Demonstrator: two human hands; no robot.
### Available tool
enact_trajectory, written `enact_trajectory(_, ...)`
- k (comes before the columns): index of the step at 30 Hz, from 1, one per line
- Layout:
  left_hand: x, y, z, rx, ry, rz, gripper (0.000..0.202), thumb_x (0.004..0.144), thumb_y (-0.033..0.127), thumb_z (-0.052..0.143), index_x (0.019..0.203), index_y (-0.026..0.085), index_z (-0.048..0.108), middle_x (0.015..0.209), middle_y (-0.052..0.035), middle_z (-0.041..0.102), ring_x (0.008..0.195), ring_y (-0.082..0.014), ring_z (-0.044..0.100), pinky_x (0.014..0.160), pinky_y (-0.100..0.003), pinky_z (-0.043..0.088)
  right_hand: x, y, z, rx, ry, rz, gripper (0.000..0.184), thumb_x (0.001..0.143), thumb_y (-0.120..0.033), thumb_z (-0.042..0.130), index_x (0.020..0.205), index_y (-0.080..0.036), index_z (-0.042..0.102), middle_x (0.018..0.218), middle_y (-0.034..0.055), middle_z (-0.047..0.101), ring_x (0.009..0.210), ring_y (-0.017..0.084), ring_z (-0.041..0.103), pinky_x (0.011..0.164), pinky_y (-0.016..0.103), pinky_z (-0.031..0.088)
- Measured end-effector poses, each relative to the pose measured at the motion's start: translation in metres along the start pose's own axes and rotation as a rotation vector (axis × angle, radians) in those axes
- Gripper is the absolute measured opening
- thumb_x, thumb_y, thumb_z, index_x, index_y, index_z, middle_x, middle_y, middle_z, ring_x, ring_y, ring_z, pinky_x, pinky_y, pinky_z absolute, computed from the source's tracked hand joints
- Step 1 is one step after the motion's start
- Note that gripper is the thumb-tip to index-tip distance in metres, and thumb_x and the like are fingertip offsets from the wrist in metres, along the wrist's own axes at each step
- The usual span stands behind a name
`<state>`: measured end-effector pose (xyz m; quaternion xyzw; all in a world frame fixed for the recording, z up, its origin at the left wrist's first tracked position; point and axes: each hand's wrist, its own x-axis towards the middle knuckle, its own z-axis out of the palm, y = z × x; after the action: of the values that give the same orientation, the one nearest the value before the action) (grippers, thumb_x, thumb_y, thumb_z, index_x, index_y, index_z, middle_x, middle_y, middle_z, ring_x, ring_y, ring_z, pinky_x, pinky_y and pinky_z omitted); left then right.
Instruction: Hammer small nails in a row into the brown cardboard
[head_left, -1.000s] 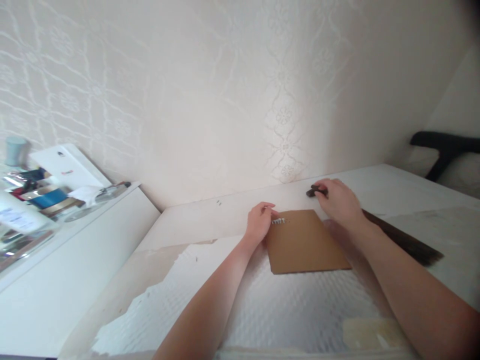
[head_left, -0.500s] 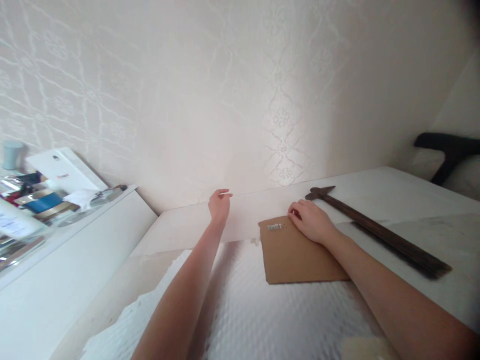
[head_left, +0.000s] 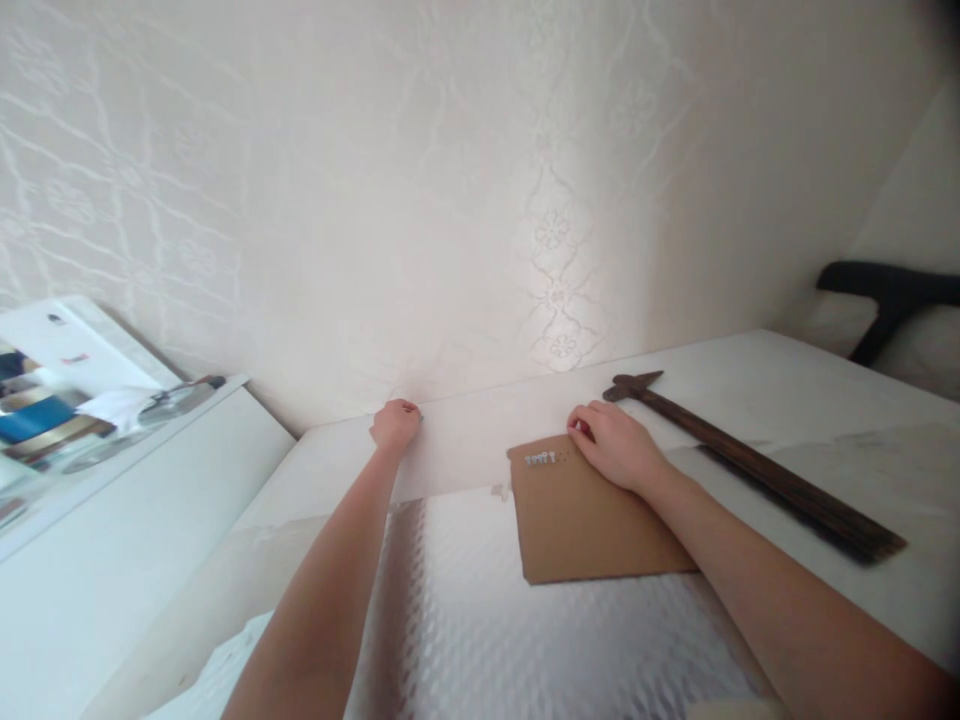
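Note:
My left hand (head_left: 395, 422) is curled closed at the far edge of the white table (head_left: 757, 385), right against the patterned wall; whatever its fingertips pinch is too small to make out. My right hand (head_left: 613, 443) rests with bent fingers on the far right corner of a brown cardboard sheet (head_left: 585, 520). A short row of small pale nails (head_left: 544, 458) lies on the cardboard just left of that hand. A dark hammer (head_left: 750, 465) lies on the table behind my right hand, head toward the wall.
A sheet of bubble wrap (head_left: 525, 640) covers the near part of the table. At the left stands a white cabinet (head_left: 127, 480) with cluttered items on top. A dark chair back (head_left: 889, 295) shows at the far right.
My left hand left the nails on the cardboard and reached left to the table's far edge, closing there. My right hand let go of the hammer head and settled on the cardboard.

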<state>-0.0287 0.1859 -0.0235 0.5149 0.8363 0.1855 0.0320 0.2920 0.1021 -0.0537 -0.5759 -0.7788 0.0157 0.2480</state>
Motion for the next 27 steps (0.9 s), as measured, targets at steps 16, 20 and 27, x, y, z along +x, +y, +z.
enact_trajectory(16, -0.033, 0.025, -0.011, -0.292, 0.063, 0.135, 0.025, 0.083, 0.022, 0.051, 0.101, 0.017, 0.068, 0.104, -0.0113, 0.070, 0.099, -0.0231, 0.063, 0.086, -0.033, 0.046, 0.001, 0.000, -0.002, 0.016, -0.023, 0.013, 0.015, 0.087, -0.019, 0.047, 0.085, -0.020, 0.062, 0.084, 0.0053, 0.061, 0.082, 0.019, 0.055, 0.069, 0.028, 0.038)
enact_trajectory(20, -0.083, 0.056, -0.013, -0.609, -0.052, 0.283, 0.025, 0.079, 0.023, 0.053, 0.094, 0.017, 0.072, 0.095, -0.0077, 0.072, 0.091, -0.0192, 0.064, 0.085, -0.030, 0.046, 0.003, 0.002, 0.000, 0.020, -0.022, 0.020, 0.016, 0.087, -0.020, 0.047, 0.085, -0.020, 0.063, 0.085, 0.0051, 0.062, 0.083, 0.019, 0.056, 0.069, 0.028, 0.038)
enact_trajectory(27, -0.160, 0.098, -0.006, -0.943, -0.340, 0.352, 0.018, 0.078, 0.021, 0.057, 0.085, 0.018, 0.073, 0.094, -0.0061, 0.072, 0.089, -0.0164, 0.064, 0.087, -0.030, 0.047, 0.004, 0.003, -0.001, 0.022, -0.030, 0.010, 0.018, 0.088, -0.021, 0.046, 0.086, -0.019, 0.064, 0.084, 0.0053, 0.062, 0.082, 0.018, 0.056, 0.071, 0.028, 0.038)
